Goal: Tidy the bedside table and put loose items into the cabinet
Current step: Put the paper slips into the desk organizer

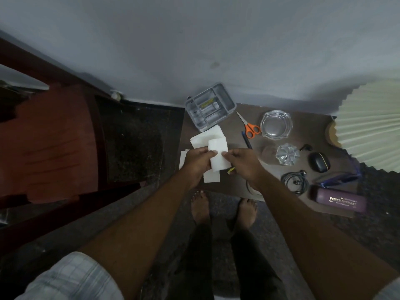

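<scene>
Over the left part of the brown bedside table [303, 118] both hands hold white paper tissues. My left hand [198, 164] grips a folded tissue [218, 155] from the left, and my right hand [243, 163] pinches its right edge. More white tissues [206, 136] lie spread on the table behind the hands, and one [211, 176] sticks out below my left hand. A small yellow-green scrap [231, 169] shows under my right hand.
On the table: a grey compartment tray [210, 106], orange scissors [251, 127], a blue pen [246, 140], a glass ashtray [276, 125], a crumpled clear wrapper [286, 153], a black earbud case [319, 162], coiled earphones [295, 180], a purple spectacle case [338, 201]. A pleated lampshade [372, 124] overhangs the right; a red wooden chair [56, 144] stands left.
</scene>
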